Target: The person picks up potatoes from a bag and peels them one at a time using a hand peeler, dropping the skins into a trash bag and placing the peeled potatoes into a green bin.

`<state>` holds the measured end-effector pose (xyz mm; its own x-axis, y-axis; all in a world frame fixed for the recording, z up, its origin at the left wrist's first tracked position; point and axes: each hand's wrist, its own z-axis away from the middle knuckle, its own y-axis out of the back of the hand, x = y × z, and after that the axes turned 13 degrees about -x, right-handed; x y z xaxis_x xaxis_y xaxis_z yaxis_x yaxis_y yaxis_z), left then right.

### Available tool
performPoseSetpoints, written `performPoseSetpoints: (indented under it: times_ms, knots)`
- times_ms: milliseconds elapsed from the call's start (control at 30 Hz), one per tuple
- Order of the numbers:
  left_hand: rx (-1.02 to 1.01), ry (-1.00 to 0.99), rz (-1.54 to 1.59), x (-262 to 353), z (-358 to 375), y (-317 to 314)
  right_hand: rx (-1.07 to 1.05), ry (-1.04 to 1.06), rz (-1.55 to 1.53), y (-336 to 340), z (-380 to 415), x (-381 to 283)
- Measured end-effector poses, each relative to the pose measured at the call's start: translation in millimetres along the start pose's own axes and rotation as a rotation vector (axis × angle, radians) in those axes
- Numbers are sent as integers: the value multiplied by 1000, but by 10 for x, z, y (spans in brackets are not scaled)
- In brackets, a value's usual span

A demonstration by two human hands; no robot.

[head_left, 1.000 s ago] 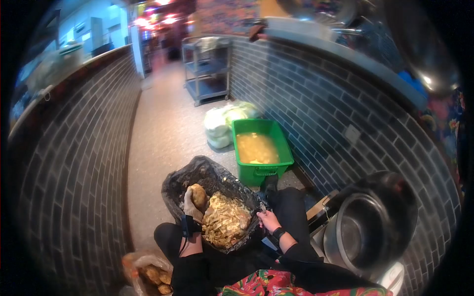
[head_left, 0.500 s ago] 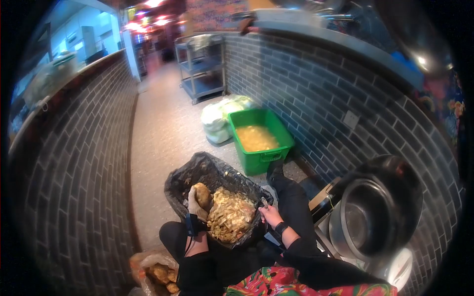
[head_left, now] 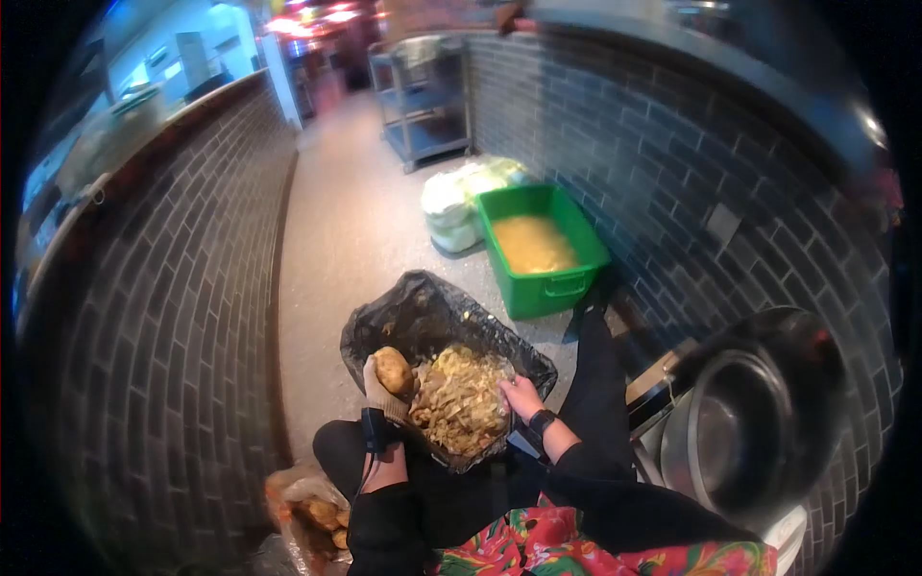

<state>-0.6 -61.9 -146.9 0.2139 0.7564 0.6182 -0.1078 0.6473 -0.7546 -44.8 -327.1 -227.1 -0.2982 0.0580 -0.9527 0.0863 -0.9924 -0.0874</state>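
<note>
"Red floral cloth (head_left: 552, 540) nearest, across the lap. What lies beside it?"

"A clear plastic bag holding brown potatoes (head_left: 317, 523), low by the left knee. Then a bin lined with black plastic (head_left: 423, 298), between the legs, with a heap of pale yellow-brown peelings (head_left: 461, 403) inside."

"Left hand?"

"Left hand (head_left: 379, 395), in a beige knitted glove, grasps an oval brown potato (head_left: 393, 372). Potato is over the left part of the bin, beside the heap."

"Right hand?"

"Right hand (head_left: 521, 397), bare, fingers curled closed at the bin's right side, above the edge of the peelings. Blur there; cannot tell what, if anything, it grips. Dark band (head_left: 543, 420) on that wrist."

"Off to the right?"

"Round silver metal basin (head_left: 725, 432), tilted, near the grey brick wall (head_left: 653, 144)."

"Beyond the bin?"

"Green rectangular plastic tub (head_left: 523, 298), near the right foot, cloudy yellowish contents (head_left: 533, 245) within. White and pale-green bundle (head_left: 451, 213) just behind its left side, on the floor."

"Farthest?"

"Grey shelved cart (head_left: 432, 137) against the right-hand wall, pale cloth (head_left: 420, 50) on top. Coloured lights past it, too blurred to sort."
</note>
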Motion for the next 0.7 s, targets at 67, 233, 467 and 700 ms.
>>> performPoseSetpoints:
  times_ms: [67,233,467,700]
  knots:
    - [-21,38,59,48,-13,7,-50,-11,-47,6,-101,117]
    - [171,-12,-152,78,-103,-242,-74,-145,-341,56,-114,277]
    - [2,156,-240,26,-502,-296,-46,-132,-112,-7,-213,86]
    - [5,372,-113,-363,-829,-89,-92,116,236,-157,-429,-361]
